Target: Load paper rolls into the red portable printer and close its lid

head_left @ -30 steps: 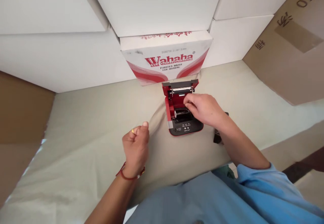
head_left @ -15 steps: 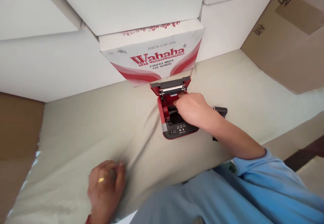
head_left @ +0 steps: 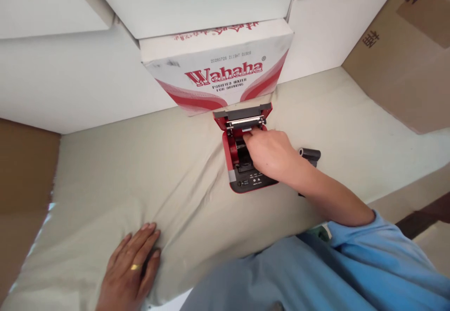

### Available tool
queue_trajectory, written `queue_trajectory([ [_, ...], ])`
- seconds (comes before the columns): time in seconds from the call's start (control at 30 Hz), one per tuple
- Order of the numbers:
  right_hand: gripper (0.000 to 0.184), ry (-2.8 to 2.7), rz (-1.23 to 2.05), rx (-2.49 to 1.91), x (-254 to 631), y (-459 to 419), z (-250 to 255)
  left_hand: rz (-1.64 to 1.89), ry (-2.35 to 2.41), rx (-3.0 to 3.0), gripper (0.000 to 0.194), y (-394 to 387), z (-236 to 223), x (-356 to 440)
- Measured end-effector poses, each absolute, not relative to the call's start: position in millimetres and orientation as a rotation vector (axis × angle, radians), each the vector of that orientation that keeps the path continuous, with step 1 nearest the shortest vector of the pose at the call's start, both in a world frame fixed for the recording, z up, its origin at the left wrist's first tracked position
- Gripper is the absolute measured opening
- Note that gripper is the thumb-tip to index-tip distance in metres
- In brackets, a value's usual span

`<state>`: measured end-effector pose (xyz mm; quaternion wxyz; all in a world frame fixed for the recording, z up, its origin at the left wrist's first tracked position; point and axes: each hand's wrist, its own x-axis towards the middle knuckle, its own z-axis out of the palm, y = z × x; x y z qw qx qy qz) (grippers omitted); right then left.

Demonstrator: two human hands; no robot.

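Note:
A small red-and-black portable printer (head_left: pixel 253 182) stands on the cloth with its lid (head_left: pixel 243 113) raised. My right hand (head_left: pixel 270 154) reaches into the open compartment with curled fingers, closed on a dark shiny roll (head_left: pixel 241 149). The fingertips and much of the roll are hidden by the hand. To the right of the printer, partly behind my forearm, lies another black roll (head_left: pixel 310 154). My left hand (head_left: pixel 130 269), wearing a gold ring, rests palm down on the cloth at lower left, its fingers stretched out and holding nothing.
A wrinkled beige cloth (head_left: pixel 186 170) covers the work surface. Directly behind the printer stands a red-and-white Wahaha water carton (head_left: pixel 225 74). White boxes (head_left: pixel 211 2) are stacked along the back, and a brown carton (head_left: pixel 397 72) stands at right.
My left hand has opened from a loose curl and flattened onto the cloth, moving slightly left. My right hand stays in the compartment, where more of the dark roll shows.

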<state>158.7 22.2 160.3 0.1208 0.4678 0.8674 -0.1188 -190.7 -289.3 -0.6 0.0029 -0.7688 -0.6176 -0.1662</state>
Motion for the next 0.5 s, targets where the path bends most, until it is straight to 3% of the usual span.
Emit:
queue_trajectory([
  [0.13, 0.036, 2.623, -0.446, 1.38, 186, -2, 174, -0.511, -1.955, -2.395, 0.055, -290, 1, -190],
  [0.3, 0.045, 2.856, -1.135, 1.444, 277, -24, 203, -0.495, -1.943, -2.398, 0.056, -290, 3, -189],
  [0.37, 0.046, 2.816, -1.291, 1.571, 314, -19, 202, -0.5, -1.941, -2.401, 0.056, -290, 4, -189],
  [0.5, 0.042, 2.656, -1.581, 1.266, 354, -5, 173, -0.494, -1.935, -2.416, 0.056, -289, 4, -190],
])
